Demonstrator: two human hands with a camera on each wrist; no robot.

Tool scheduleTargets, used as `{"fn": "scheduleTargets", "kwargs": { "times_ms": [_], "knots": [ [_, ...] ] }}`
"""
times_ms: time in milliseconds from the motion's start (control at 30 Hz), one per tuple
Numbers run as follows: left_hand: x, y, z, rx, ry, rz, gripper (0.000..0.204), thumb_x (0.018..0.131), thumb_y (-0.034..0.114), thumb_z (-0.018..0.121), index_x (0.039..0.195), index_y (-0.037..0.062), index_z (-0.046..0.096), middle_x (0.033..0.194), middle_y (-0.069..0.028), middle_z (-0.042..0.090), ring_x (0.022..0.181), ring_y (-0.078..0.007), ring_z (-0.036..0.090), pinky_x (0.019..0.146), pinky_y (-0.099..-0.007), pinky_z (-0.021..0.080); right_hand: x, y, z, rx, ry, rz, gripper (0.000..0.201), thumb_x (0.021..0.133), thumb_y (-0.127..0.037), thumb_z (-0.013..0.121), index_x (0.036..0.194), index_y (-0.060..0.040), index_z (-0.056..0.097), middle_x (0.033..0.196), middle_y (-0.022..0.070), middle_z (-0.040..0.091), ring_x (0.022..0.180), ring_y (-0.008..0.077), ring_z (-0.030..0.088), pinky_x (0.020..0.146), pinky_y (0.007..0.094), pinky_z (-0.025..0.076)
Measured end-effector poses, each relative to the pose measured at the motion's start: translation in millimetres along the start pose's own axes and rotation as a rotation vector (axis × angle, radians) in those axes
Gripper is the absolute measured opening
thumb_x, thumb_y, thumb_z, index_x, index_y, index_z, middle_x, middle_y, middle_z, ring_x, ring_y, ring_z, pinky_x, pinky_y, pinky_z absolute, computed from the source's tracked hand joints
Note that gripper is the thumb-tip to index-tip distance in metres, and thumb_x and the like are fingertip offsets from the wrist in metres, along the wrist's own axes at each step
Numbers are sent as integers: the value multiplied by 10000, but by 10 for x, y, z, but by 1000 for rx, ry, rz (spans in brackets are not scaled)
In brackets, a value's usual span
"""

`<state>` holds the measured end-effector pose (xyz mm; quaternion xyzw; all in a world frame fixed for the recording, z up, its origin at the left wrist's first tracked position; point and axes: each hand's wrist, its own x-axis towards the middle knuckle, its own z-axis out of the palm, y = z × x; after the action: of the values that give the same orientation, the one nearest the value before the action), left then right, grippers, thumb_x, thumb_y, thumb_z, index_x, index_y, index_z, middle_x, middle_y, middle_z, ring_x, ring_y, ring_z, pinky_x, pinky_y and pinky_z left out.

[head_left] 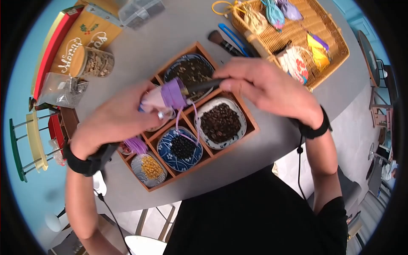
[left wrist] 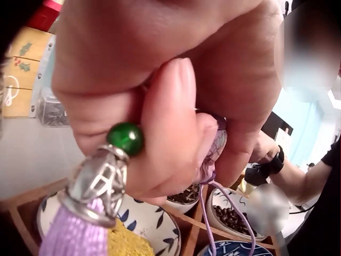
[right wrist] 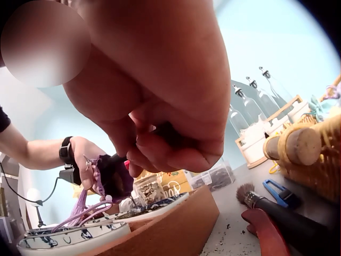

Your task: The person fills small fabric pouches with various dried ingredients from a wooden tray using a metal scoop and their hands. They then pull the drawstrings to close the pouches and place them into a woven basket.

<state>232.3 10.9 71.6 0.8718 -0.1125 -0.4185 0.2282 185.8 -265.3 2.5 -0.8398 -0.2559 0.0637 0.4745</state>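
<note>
The left hand (head_left: 121, 111) grips a small purple pouch (head_left: 172, 93) over the wooden divided box (head_left: 250, 132); in the right wrist view the pouch (right wrist: 113, 178) has its mouth open. A purple tassel (left wrist: 77, 229) with a green bead (left wrist: 126, 138) hangs by the left hand's fingers. With thumb and fingers, the right hand (head_left: 267, 85) pinches a dark handle (head_left: 206, 86) whose far end is at the pouch's mouth. Beneath are a dish of dark leaves (head_left: 187, 68), a dish of brown beans (head_left: 220, 123), a dish of black beads (head_left: 183, 147) and yellow bits (head_left: 151, 167).
A wicker tray (head_left: 265, 44) with several pouches stands at upper right. Beside it lie a brush (head_left: 223, 41) and a blue tool (head_left: 233, 39). On the left are a lidded jar (head_left: 92, 62), a clear bag (head_left: 63, 91) and a wooden sign (head_left: 87, 36).
</note>
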Motion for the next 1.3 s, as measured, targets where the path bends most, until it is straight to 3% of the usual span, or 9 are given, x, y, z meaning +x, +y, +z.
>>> {"fn": "scheduleTargets", "kwargs": {
  "times_ms": [100,233,333,600,667,800,1033,1167,1300],
  "knots": [
    [-17,348,-105,183,-37,-131,438,802,183,738,1192,26,614,921,-35,636,825,-129,580,762,-273,474,76,15,-42,-40,-36,24,265,967,-195,548,1110,7,643,910,194,678,843,362,645,757,408,495],
    [100,381,-206,203,-33,-123,444,803,195,721,1199,27,614,898,-31,623,816,-124,573,751,-273,464,143,23,0,4,-37,39,292,985,-223,528,1131,9,627,897,201,666,840,368,634,756,413,484],
    [135,514,-263,342,-42,-247,444,803,247,692,1179,22,621,984,-61,653,835,-147,588,793,-278,463,174,45,22,44,-44,45,299,990,-235,523,1136,7,621,896,198,658,843,362,630,752,413,479],
    [181,420,-307,524,0,-170,564,760,225,735,1264,30,571,993,-76,663,839,-170,605,809,-292,488,34,40,-85,-53,-18,151,286,990,-253,522,1122,-24,631,892,172,657,829,328,629,740,398,472],
    [165,425,-296,517,-3,-135,597,753,213,743,1291,35,555,985,-77,665,836,-169,608,803,-296,494,50,63,-82,17,-90,202,291,991,-259,518,1112,-20,633,895,152,664,812,311,626,738,381,474],
    [164,557,-232,496,-44,-143,624,755,164,735,1332,50,526,961,-78,660,828,-161,607,771,-293,498,147,121,40,98,-37,72,289,990,-256,518,1103,-17,635,871,139,664,799,288,624,733,360,472],
    [216,566,-228,446,-47,-257,555,773,174,704,1290,46,546,937,-82,662,814,-158,617,747,-296,499,125,-22,68,-81,25,27,236,967,-188,521,1081,-16,637,843,193,653,802,363,636,732,429,484],
    [281,493,-275,576,-39,-214,504,778,183,685,1248,36,575,926,-83,665,821,-157,626,751,-296,500,0,55,6,-260,98,14,209,960,-172,526,1050,-17,634,811,203,638,804,392,623,724,454,478],
    [313,473,-292,582,-45,-188,483,771,187,673,1222,30,594,907,-86,662,812,-161,627,744,-302,501,4,4,-35,-198,58,99,204,962,-176,525,1035,-19,634,805,209,629,802,397,617,724,457,474]
  ]
}}
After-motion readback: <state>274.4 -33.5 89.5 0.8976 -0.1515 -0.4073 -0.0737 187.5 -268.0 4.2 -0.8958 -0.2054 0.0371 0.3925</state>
